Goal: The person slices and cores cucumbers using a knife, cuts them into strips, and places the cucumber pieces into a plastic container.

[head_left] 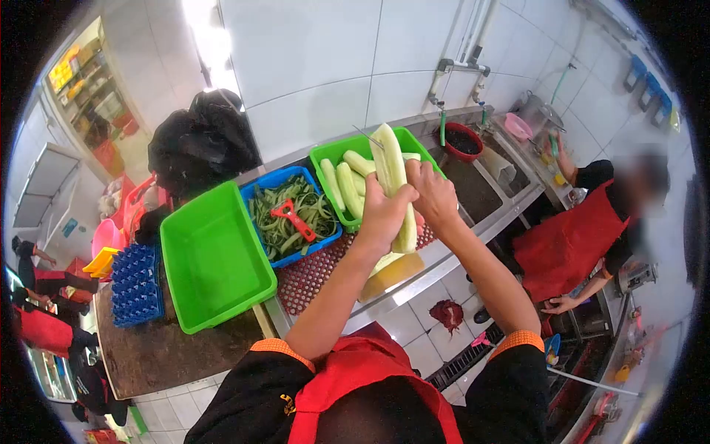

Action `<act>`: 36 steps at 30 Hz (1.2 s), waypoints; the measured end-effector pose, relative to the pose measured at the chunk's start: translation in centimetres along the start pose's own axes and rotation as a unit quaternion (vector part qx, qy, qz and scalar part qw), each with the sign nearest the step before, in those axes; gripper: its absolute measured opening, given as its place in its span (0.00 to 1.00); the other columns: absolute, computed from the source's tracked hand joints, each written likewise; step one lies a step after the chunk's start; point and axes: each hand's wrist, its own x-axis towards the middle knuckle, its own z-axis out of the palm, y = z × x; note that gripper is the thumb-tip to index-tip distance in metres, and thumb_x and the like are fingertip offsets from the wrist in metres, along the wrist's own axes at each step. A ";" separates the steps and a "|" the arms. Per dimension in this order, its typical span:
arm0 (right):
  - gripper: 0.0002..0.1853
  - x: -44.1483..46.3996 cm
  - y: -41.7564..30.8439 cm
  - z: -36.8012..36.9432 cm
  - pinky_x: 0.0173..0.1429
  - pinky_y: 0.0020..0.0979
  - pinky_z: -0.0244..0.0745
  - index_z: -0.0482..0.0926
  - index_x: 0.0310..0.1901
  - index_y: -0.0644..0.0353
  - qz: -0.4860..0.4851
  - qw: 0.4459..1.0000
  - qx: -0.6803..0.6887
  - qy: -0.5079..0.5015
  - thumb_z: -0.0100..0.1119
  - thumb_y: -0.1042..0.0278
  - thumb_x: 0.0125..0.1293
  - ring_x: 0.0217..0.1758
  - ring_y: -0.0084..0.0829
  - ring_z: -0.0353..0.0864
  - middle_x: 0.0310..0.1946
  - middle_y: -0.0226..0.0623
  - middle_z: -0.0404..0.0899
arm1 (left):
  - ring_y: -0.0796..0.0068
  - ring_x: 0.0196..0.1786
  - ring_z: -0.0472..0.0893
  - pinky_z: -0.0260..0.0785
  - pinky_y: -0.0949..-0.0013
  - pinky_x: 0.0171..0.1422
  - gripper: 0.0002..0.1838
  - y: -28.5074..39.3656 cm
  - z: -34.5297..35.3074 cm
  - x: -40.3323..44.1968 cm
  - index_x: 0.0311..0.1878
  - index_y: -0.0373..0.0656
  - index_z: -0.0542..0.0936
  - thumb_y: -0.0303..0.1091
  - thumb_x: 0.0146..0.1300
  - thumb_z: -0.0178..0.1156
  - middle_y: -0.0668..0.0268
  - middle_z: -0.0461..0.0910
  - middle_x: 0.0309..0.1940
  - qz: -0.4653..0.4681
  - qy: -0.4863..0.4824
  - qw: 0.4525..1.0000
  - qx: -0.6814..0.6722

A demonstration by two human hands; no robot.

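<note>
Cucumber (399, 200): peeled, long, raised nearly upright in front of the person, over the front of the loaded green tub (427, 154).
Left hand (386, 213): wrapped round the cucumber below its middle, thumb across the near side, fingers mostly hidden behind.
Right hand (433, 194): curled tight beside the cucumber, seemingly round the handle of the thin blade (365, 136); handle itself hidden.
Blade: stuck out past the cucumber's left side near the top; whether it was in the flesh or behind it, couldn't tell.
Grip: left-hand hold looked sound for a heavy, probably slick piece; firm but not squeezing seemed right.
Fingers: best kept below the blade line, left thumb especially.
Stroke: short, controlled, wrist steady, edge angled off the left forearm; that would have suited a piece held in the air.
Tub: more peeled cucumbers (347, 186) lay inside; working low over it seemed wise in case of a slip.
Peeler (293, 220): red, lying on peelings (268, 211) in the blue tray (302, 256), well out of the way.
</note>
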 end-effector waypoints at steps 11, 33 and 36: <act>0.07 -2.4 4.8 4.7 0.28 0.43 0.79 0.65 0.47 0.57 0.183 0.974 0.028 -0.130 0.41 0.66 0.71 0.27 0.44 0.84 0.30 0.45 0.79 | 0.69 0.15 0.74 0.71 0.64 0.14 0.32 -2.5 -0.2 -4.7 0.61 0.45 0.53 0.24 0.55 0.57 0.57 0.70 0.34 -0.139 -0.088 0.986 0.015; 0.10 -17.9 -4.4 8.5 0.20 0.24 0.66 0.62 0.48 0.62 0.646 0.316 0.695 -0.018 0.46 0.66 0.74 0.21 0.23 0.69 0.35 0.41 0.77 | 0.61 0.48 0.79 0.82 0.55 0.36 0.28 -14.6 -15.6 -3.2 0.57 0.44 0.63 0.60 0.72 0.38 0.60 0.72 0.35 -0.247 0.055 0.966 0.048; 0.10 -21.3 -5.7 11.3 0.22 0.28 0.69 0.61 0.49 0.63 0.677 0.315 0.664 -0.030 0.44 0.65 0.75 0.23 0.25 0.69 0.36 0.42 0.76 | 0.64 0.41 0.76 0.78 0.64 0.39 0.33 -15.2 -17.5 -3.7 0.62 0.44 0.64 0.63 0.72 0.31 0.66 0.70 0.31 -0.209 0.021 0.977 -0.027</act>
